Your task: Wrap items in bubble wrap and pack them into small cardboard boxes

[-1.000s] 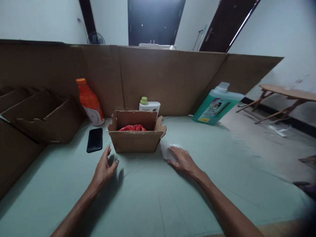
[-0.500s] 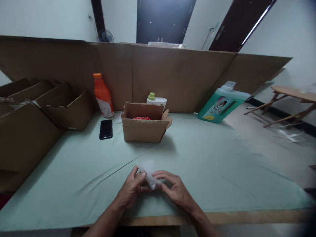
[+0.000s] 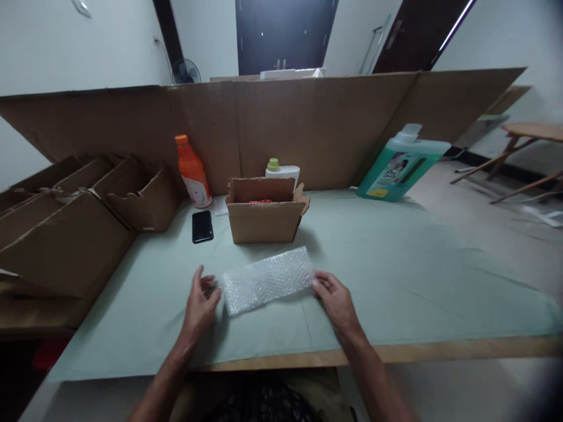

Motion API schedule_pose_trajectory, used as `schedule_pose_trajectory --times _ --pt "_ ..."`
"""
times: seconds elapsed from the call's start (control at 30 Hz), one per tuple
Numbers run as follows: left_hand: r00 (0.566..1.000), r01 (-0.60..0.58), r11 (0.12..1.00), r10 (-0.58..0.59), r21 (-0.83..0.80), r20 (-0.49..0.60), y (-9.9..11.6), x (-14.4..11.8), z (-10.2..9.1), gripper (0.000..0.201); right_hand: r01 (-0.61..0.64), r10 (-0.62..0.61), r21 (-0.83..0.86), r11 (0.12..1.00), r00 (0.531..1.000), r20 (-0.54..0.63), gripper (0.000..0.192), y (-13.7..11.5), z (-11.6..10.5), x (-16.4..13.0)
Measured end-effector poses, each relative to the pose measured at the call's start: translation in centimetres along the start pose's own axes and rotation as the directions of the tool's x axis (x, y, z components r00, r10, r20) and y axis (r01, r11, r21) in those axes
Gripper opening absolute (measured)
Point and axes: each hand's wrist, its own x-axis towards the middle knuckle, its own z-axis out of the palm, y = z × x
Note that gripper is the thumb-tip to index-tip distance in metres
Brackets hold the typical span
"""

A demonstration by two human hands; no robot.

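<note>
Both forearms reach forward, bare. Left hand (image 3: 199,305): palm down, fingers loosely spread, thumb toward the right. Right hand (image 3: 336,300): palm down, fingers curled forward, lying level with the left hand, well apart.

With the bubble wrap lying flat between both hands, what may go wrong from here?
The bubble wrap lies loose on the green cover; the left hand and right hand only touch its ends, so it might slide or curl. The small cardboard box and black phone sit close behind and could get knocked.
</note>
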Motion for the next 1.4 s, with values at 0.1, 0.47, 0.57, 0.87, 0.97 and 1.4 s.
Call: schedule_pose_trajectory --times 0.1,0.47,0.57,0.87,0.97,1.4 --pt "0.966 0.003 0.985 0.043 0.175 -0.256 -0.4 0.2 -3.7 0.086 0.025 -0.063 -0.133 0.991 0.955 -0.289 0.06 1.6 -3.5 0.4" --pt "0.907 -0.389 0.633 0.391 0.669 0.158 1.2 -1.8 5.8 0.038 0.292 -0.367 -0.741 0.605 0.928 0.065 0.042 2.9 1.9 3.1" --pt "0.953 -0.286 0.671 0.271 0.685 0.133 1.3 -0.6 7.5 0.02 0.337 -0.374 -0.782 0.524 0.916 0.145 0.028 2.5 4.2 3.6" --pt "0.989 -0.139 0.937 0.146 0.32 0.002 2.1 -1.5 0.8 0.029 0.507 -0.48 -0.676 0.535 0.841 0.25 0.018 -0.4 1.4 4.5" --pt "0.99 0.008 0.989 -0.029 0.151 0.139 0.9 -5.1 -2.4 0.036 0.576 -0.493 -0.645 0.503 0.804 0.333 0.017 -2.5 2.5 7.3" --pt "0.841 -0.369 0.814 0.086 0.449 0.534 0.7 -8.8 -6.6 0.027 0.746 -0.383 -0.52 0.417 0.663 0.643 0.037 -2.8 6.5 6.3"
